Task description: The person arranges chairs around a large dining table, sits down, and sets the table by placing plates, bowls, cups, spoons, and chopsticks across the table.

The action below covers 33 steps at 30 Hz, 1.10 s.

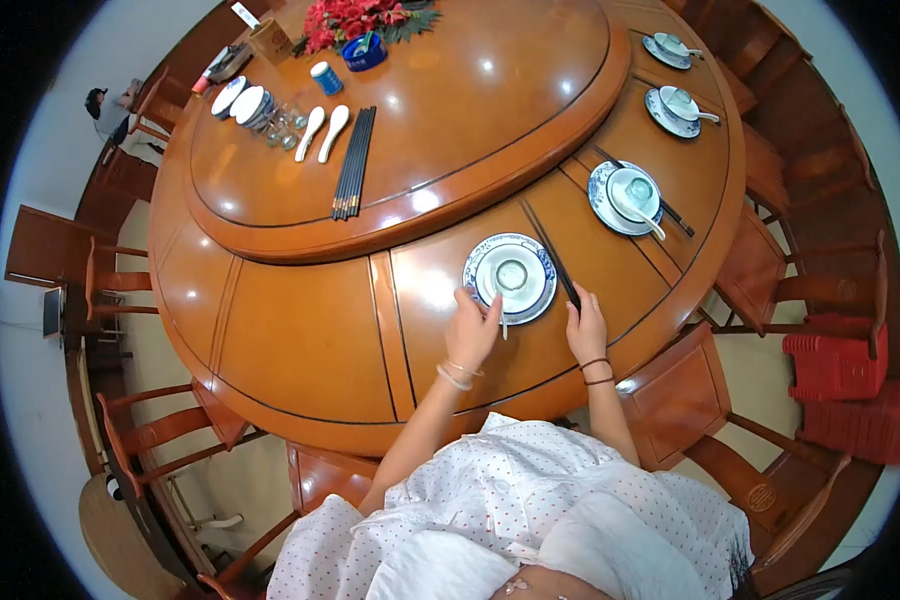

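Observation:
A blue-patterned plate [543,300] lies near the table's front edge, with a white bowl [488,272] on it and a small clear glass [511,273] in the bowl. A white spoon's handle [504,328] points toward me. My left hand [473,328] is at the plate's near left rim, thumb and forefinger apart, the thumb beside the spoon. Whether it grips the rim is hard to see. Right of the plate, my right hand [587,325] pinches the near end of dark chopsticks [554,250], which lie along the table.
Similar settings, including a nearer plate [602,208], line the table's right side. On the raised turntable [450,150] are a bundle of black chopsticks [354,165], two white spoons [333,135], stacked bowls [254,106], glasses, a blue ashtray [364,53] and red flowers [345,22]. Wooden chairs [670,395] surround the table.

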{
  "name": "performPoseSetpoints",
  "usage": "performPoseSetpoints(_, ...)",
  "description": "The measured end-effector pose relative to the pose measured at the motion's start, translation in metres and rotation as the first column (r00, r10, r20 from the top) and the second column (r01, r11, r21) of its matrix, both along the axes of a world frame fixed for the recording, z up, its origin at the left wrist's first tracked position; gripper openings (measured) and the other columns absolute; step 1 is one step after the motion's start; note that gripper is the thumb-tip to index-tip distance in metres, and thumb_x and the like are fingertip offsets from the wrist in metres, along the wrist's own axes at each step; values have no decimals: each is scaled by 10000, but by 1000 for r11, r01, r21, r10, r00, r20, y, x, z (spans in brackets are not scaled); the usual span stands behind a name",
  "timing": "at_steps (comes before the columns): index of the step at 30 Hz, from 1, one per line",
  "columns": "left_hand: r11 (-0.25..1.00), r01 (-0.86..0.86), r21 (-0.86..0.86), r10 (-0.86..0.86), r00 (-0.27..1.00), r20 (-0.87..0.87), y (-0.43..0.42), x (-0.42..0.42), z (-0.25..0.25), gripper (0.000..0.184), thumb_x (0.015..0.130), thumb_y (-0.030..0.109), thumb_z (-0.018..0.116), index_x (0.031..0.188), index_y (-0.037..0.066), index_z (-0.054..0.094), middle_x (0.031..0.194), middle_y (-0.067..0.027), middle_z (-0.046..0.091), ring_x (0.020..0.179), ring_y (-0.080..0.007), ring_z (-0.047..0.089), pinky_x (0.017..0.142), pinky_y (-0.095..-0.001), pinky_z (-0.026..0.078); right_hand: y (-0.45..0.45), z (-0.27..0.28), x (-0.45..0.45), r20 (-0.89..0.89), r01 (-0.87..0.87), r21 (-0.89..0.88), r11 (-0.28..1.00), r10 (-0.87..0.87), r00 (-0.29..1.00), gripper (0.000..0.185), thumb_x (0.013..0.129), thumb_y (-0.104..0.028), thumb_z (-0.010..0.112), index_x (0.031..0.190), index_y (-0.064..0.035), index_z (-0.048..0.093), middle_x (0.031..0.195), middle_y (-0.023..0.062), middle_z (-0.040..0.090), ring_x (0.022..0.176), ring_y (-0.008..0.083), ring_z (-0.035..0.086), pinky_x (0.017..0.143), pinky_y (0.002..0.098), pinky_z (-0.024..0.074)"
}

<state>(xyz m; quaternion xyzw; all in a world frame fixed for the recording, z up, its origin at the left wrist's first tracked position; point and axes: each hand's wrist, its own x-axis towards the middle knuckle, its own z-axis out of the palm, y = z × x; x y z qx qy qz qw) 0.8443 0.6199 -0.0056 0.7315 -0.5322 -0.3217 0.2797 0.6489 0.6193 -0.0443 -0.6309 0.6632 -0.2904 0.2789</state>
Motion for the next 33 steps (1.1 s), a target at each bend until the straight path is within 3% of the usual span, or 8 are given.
performPoseSetpoints(5,984,68,166,-66,998,-18,22,-13,-39,492,840,444,465,968,-31,440,626,-123,586,586,-283,601,543,-374,463,23,2,-8,173,149,-135,980,-125,977,293,854,-101,477,1132,-8,470,1054,186,518,977,346,498,839,375,404)
performPoseSetpoints(8,908,224,355,-95,934,-346,14,-13,-26,420,878,389,411,884,-23,490,544,-111,567,479,-236,582,512,-344,468,39,-2,-9,216,180,-112,977,-153,964,285,857,-75,480,1125,23,467,1060,174,532,982,287,522,853,339,404)
performPoseSetpoints(14,949,126,289,-26,945,-327,20,5,-22,384,919,315,340,822,-11,516,527,-111,561,456,-210,573,485,-339,448,56,-2,-5,413,209,-25,978,-180,893,333,861,-62,470,1187,-2,437,933,117,558,866,202,538,791,298,421)
performPoseSetpoints(16,984,93,-150,-128,961,-246,27,18,-35,386,927,314,332,789,-8,495,515,-98,529,441,-196,524,444,-340,386,48,27,6,456,194,-12,981,-168,874,351,860,-55,469,1205,-1,426,888,93,538,814,175,515,749,277,416)
performPoseSetpoints(17,986,83,-145,-117,963,-244,32,25,-30,386,927,314,332,789,-8,495,515,-98,529,441,-196,524,444,-340,386,48,43,14,493,194,16,981,-177,852,370,859,-48,468,1222,-1,414,843,69,518,762,148,491,707,257,412)
performPoseSetpoints(21,981,-76,-178,4,928,-373,49,56,3,364,929,269,365,702,0,456,483,-58,430,419,-135,407,413,-315,309,26,59,56,542,89,-203,975,37,839,396,849,-27,479,1239,-12,414,768,28,464,662,102,417,610,225,377)
performPoseSetpoints(27,974,-187,-129,108,880,-463,67,125,13,380,933,238,375,611,41,415,481,0,385,416,-68,364,380,-244,290,-18,65,158,604,-76,-79,994,109,789,359,841,-28,484,1197,-10,438,824,63,542,711,137,513,662,246,429)
performPoseSetpoints(33,954,-242,-177,108,827,-551,71,218,-7,383,933,214,350,589,54,398,470,-3,376,400,-79,365,369,-233,306,-105,31,277,344,120,-276,954,-19,939,343,806,-33,509,1146,-19,470,927,165,447,889,312,476,821,364,395)
